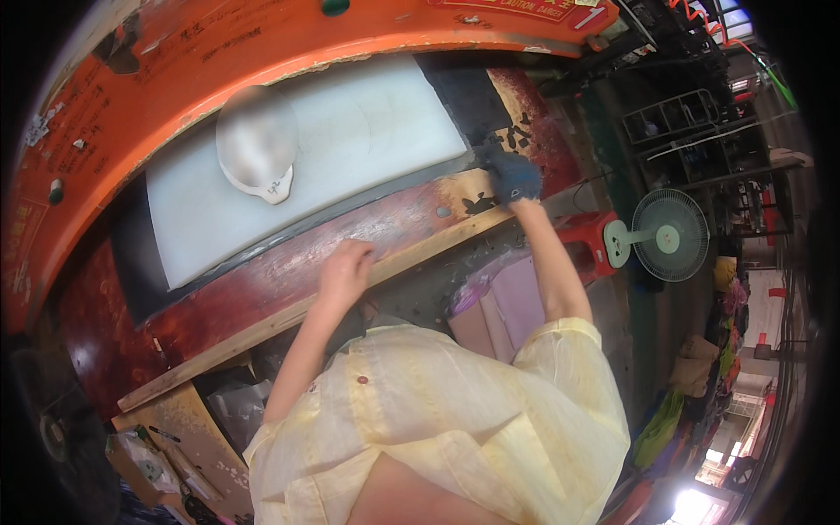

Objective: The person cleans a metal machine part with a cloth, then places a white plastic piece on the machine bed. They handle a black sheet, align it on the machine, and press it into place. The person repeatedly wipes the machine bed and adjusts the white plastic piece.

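Observation:
My left hand (346, 269) is bare and hovers at the wooden front edge of the red worktable (297, 249). Its fingers are loosely curled in, and nothing shows in them. My right hand (514, 180) wears a dark blue glove and reaches to the table's right side, beside the corner of a white cutting board (376, 118). Small black scraps (479, 204) lie by it; its fingers blend into the dark material, so their grip is hidden. On the board rests a pale oval piece (262, 182) with a narrow near end and handwritten marks; its upper part is blurred.
An orange machine beam (219, 52) spans the far side of the board. Black sheet (464, 96) lies at the board's right end. A fan (668, 238) stands at right beside a red stool (588, 241). Lilac sheets (512, 302) sit below the table edge; an open box (144, 468) is lower left.

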### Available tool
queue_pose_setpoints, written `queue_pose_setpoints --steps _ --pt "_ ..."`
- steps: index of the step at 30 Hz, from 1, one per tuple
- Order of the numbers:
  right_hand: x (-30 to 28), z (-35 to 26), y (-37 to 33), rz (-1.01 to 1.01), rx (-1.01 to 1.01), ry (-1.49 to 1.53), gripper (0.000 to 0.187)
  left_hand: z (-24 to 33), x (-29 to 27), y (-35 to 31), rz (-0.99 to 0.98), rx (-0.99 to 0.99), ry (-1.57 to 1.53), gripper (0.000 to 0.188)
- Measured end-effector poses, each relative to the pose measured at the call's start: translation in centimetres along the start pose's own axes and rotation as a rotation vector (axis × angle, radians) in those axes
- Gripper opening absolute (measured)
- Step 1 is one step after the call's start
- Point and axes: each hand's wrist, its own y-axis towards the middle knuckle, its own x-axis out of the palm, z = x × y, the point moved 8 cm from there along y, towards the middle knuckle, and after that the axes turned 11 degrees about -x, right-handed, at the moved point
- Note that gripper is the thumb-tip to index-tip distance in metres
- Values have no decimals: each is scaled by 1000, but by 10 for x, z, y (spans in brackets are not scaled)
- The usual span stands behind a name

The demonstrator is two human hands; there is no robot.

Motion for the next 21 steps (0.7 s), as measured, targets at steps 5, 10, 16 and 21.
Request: queue_pose_setpoints --steps 5,10,16,21 --pt "22 -149 3 -305 -433 350 11 31 15 6 -41 135 -316 14" --pt "50 -128 -25 -478 -593 12 12 -5 -37 -15 237 60 -136 11" --pt "-3 -2 -26 -142 -426 42 15 -25 -64 -62 404 72 48 10" --pt "13 -169 5 -93 -477 474 19 -32 -55 -57 426 1 130 12"
